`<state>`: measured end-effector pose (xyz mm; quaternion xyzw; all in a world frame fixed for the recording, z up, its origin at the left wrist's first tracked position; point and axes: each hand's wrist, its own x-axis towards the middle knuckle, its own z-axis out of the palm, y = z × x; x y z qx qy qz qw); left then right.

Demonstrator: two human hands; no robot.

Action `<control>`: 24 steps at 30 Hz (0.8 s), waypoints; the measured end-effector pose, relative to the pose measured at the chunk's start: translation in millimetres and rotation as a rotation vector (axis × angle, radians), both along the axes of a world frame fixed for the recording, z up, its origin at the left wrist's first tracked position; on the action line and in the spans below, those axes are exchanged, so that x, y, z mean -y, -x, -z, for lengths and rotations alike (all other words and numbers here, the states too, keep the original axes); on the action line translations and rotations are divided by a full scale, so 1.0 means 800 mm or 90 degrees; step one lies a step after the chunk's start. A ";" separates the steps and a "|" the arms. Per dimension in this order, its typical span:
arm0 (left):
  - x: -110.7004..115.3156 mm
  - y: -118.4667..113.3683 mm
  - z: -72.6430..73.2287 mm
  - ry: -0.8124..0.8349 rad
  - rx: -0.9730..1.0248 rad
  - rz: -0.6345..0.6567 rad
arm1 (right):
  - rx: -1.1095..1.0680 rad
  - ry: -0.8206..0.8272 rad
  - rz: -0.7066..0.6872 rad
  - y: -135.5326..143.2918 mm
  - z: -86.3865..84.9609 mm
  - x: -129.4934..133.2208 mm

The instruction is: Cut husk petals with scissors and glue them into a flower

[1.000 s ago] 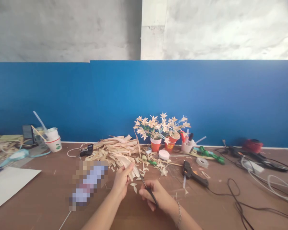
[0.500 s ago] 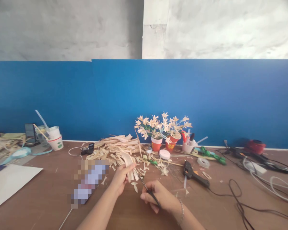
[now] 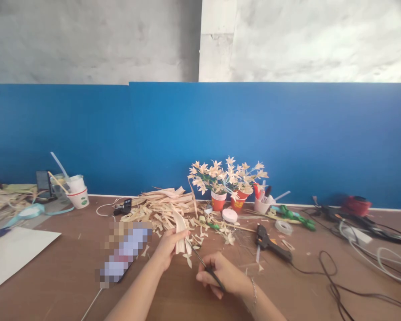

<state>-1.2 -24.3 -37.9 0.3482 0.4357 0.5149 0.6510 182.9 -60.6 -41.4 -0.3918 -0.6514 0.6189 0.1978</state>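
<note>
Pale, dry husk strips [image 3: 180,232] are pinched in my left hand [image 3: 169,247], their lower ends hanging below the fingers. My right hand [image 3: 215,273] is closed round the dark handles of scissors [image 3: 203,264]. The blades point up and left, with their tips beside the lower ends of the strips; I cannot tell whether they touch. A small cut petal piece [image 3: 187,260] lies on the table just below the strips. Behind my left hand spreads a heap of dry husks [image 3: 167,200], and scraps [image 3: 229,238] lie to its right.
Husk flowers [image 3: 217,171] stand in red paper cups [image 3: 218,202] at the back. A black glue gun [image 3: 272,245] with its cord lies right of my hands. Left are a blurred phone-like object [image 3: 125,256] and a white board [image 3: 16,254]. Cables [image 3: 337,285] sprawl at right.
The strips in my left hand have turned slightly and bunched closer together. The scissors and my right hand have hardly moved; the view has shifted a little.
</note>
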 end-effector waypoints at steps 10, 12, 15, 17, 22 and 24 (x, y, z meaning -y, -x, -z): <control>0.001 0.004 -0.005 0.009 -0.057 0.006 | 0.029 0.006 -0.012 -0.004 0.002 -0.002; 0.001 0.003 -0.008 0.009 -0.082 0.008 | 0.033 0.000 -0.014 -0.004 0.002 -0.003; 0.001 0.002 -0.009 -0.008 -0.088 0.004 | 0.035 -0.001 -0.016 -0.005 0.003 -0.004; 0.000 0.001 -0.008 -0.033 -0.084 0.004 | 0.036 -0.002 -0.019 -0.005 0.004 -0.005; -0.004 -0.001 0.001 -0.084 -0.094 -0.013 | 0.047 -0.005 -0.017 -0.006 0.000 -0.003; -0.005 -0.002 0.003 -0.092 -0.113 -0.030 | 0.049 -0.002 -0.014 -0.006 -0.003 -0.002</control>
